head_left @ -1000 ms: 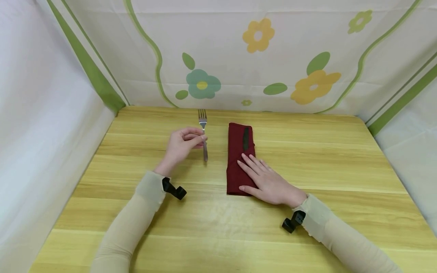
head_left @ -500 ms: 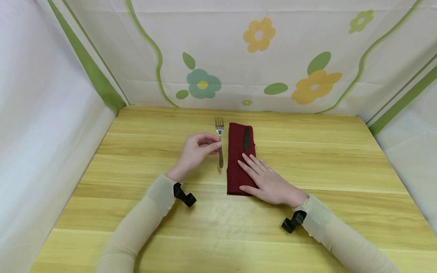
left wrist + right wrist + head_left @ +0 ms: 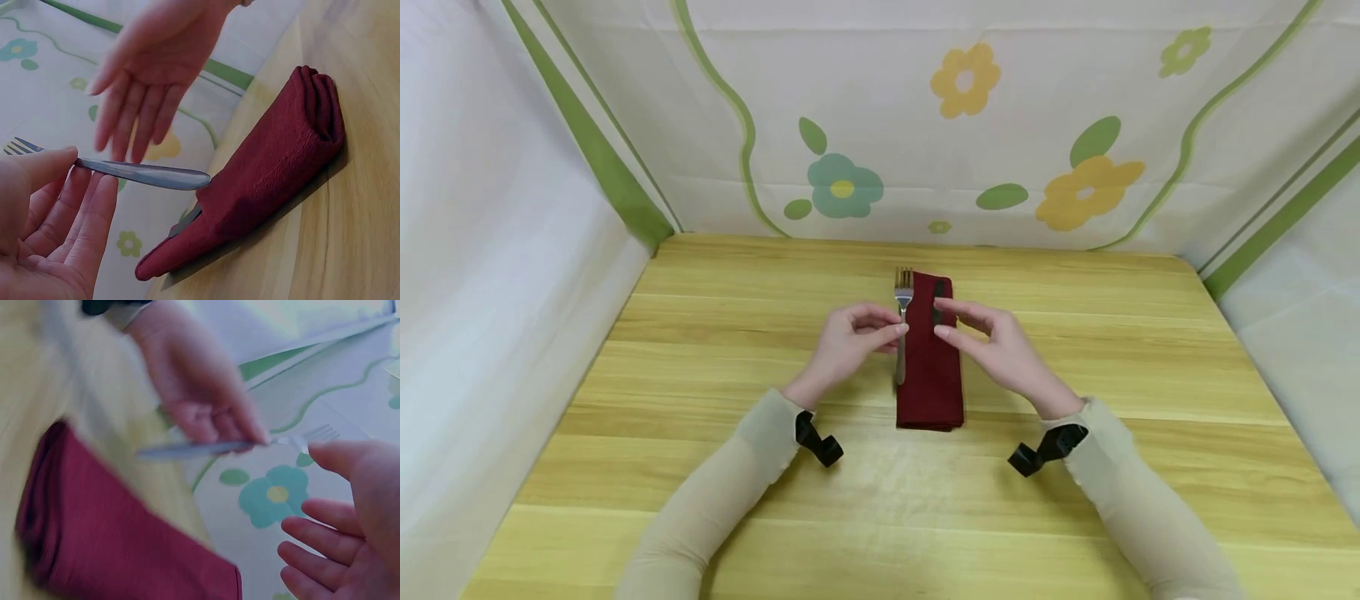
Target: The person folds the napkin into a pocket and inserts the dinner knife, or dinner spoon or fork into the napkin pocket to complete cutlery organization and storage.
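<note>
My left hand [image 3: 844,348] pinches a metal fork [image 3: 902,358] by its handle between thumb and fingers, tines pointing away from me. The fork is held above the left edge of a folded dark red cloth napkin [image 3: 931,387]. A dark strip [image 3: 939,292] shows in the napkin's far part. Over the napkin's right side hovers my right hand [image 3: 1006,354], thumb and fingers apart and holding nothing. The left wrist view shows the fork handle [image 3: 150,175] raised off the napkin [image 3: 262,172]. In the right wrist view, my right fingers [image 3: 319,534] are spread near the tines.
The wooden table [image 3: 1112,333] lies under everything. White curtains with flower prints [image 3: 966,79] stand behind it and at both sides. A black wrist camera [image 3: 818,442] sits on the left sleeve, another black wrist camera [image 3: 1045,450] on the right.
My left hand has carried the fork rightward from the bare table to over the napkin's left edge. My right hand has lifted off the napkin, moving away from me towards the fork.
</note>
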`<state>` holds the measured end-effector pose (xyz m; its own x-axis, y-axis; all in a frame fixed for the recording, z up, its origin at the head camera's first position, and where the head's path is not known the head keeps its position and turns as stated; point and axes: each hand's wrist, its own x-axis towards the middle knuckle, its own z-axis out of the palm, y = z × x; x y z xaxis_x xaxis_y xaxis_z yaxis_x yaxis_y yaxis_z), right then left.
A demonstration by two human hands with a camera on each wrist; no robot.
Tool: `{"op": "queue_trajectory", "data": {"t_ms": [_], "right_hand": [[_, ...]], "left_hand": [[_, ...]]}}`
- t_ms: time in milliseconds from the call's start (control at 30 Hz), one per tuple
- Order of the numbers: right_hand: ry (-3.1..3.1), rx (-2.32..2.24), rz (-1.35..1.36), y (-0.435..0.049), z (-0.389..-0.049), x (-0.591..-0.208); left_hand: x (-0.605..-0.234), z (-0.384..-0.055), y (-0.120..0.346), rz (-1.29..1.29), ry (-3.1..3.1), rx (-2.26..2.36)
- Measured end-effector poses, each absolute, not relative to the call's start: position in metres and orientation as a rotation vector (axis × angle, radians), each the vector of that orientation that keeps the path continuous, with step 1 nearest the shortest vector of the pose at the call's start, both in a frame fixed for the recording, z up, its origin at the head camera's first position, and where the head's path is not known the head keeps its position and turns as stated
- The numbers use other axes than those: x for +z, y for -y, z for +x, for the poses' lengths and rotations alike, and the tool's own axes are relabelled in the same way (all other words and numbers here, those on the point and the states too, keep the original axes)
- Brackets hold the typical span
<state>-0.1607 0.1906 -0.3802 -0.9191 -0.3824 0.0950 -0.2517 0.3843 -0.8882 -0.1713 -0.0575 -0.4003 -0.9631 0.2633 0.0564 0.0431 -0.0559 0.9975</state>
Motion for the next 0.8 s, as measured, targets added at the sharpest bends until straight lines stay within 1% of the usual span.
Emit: {"op": "queue_trajectory", "data": {"t_ms": [200,433,667,800], "right_hand": [[-2.409,-1.733,-0.402,-0.173,-0.172,-0.375],[-2.394,-1.812,-0.334,-0.162,-0.177,-0.374],[-2.336,-1.963,-0.314,-0.172,-0.183,-0.365],[-2.293,-2.118,-0.338,-0.186,-0.190,-0.355]], "left_hand": [[-0.403,-0.169,0.047,0.365,-2.006,2.144],[-0.404,-0.168,0.040,0.404,-2.015,2.157],[-0.406,-0.166,0.046,0.469,-2.153,2.072],[-0.411,-0.163,0.052,0.566,-2.246,1.972]]}}
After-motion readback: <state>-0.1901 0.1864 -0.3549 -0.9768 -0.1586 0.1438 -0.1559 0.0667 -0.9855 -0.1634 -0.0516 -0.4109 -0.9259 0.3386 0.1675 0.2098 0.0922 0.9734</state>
